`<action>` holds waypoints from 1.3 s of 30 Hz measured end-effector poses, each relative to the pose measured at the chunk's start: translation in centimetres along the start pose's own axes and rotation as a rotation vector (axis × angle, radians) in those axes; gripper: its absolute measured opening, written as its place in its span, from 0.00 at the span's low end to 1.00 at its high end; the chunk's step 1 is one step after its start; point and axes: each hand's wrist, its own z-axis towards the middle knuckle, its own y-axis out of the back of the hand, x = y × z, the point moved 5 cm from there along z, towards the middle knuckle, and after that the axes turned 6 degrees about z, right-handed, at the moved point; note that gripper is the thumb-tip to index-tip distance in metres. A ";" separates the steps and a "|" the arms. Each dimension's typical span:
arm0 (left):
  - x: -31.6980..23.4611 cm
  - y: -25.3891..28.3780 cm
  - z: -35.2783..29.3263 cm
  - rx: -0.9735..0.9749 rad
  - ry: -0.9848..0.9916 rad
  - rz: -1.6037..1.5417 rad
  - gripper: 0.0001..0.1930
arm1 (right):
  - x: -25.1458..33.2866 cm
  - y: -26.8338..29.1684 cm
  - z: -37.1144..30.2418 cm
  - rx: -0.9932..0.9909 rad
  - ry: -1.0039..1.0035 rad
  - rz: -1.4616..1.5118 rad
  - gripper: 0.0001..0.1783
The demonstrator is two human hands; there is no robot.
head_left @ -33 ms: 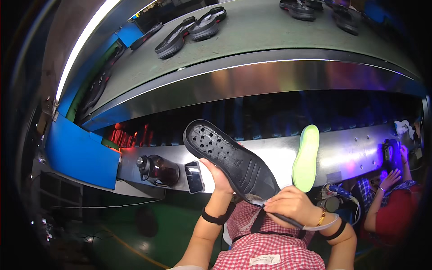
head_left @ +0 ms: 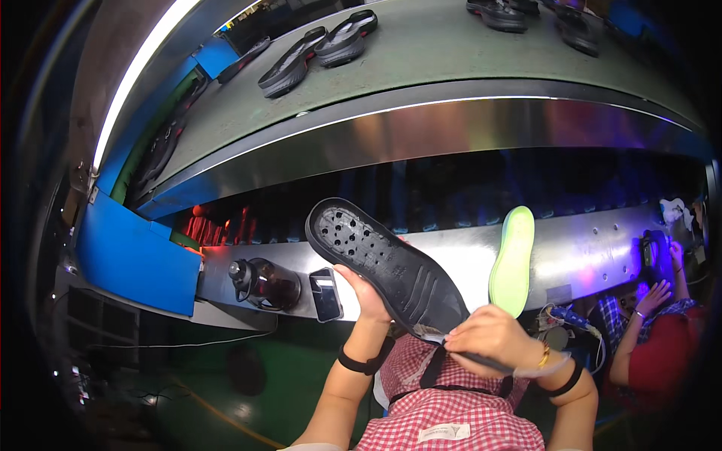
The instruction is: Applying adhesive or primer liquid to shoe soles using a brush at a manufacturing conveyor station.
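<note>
Frame centre: left hand, half-curled, is gripping black sole; right hand is closely clasping dark-handled tool. Sole probably weighing little, flexing; rim offering purchase.

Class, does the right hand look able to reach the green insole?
Likely yes: the green insole lies mostly uncovered near the right hand, though its fingers hold a dark handle.
</note>
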 end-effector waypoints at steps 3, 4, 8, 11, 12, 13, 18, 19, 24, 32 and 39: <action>0.5 -2.3 -0.1 0.192 0.041 -0.130 0.53 | -0.9 2.7 1.6 -0.105 -0.056 0.218 0.11; 0.8 -3.0 -0.3 0.228 0.043 -0.162 0.54 | -1.2 3.3 2.2 -0.194 -0.075 0.201 0.11; 0.2 -5.7 -0.3 0.346 -0.018 -0.355 0.56 | -0.3 2.3 3.3 -0.191 -0.008 0.285 0.10; -1.3 -6.2 -0.3 0.365 -0.067 -0.442 0.56 | 0.6 1.9 2.1 -0.075 0.023 0.412 0.10; -1.6 -6.2 -0.3 0.363 -0.071 -0.474 0.57 | -0.2 2.2 1.8 -0.145 -0.107 0.406 0.10; -2.0 -6.0 -0.3 0.349 -0.087 -0.479 0.57 | -0.7 2.9 1.2 -0.281 -0.179 0.437 0.10; -3.9 -6.3 -0.7 0.425 -0.267 -0.186 0.60 | -0.3 2.2 1.0 0.044 -0.100 0.331 0.12; -4.1 -6.4 -0.7 0.405 -0.276 -0.160 0.60 | -0.6 2.6 0.9 -0.061 -0.159 0.511 0.13; -5.0 -7.0 -0.9 0.371 -0.277 -0.189 0.59 | -1.6 3.9 0.1 -0.182 -0.241 0.410 0.14; -6.3 -8.0 -0.7 0.346 -0.333 -0.160 0.58 | -2.4 3.9 -0.8 -0.225 -0.318 0.718 0.14; -6.4 -9.6 -0.7 0.422 -0.301 -0.139 0.59 | -2.3 4.4 -1.6 -0.092 -0.120 0.945 0.13</action>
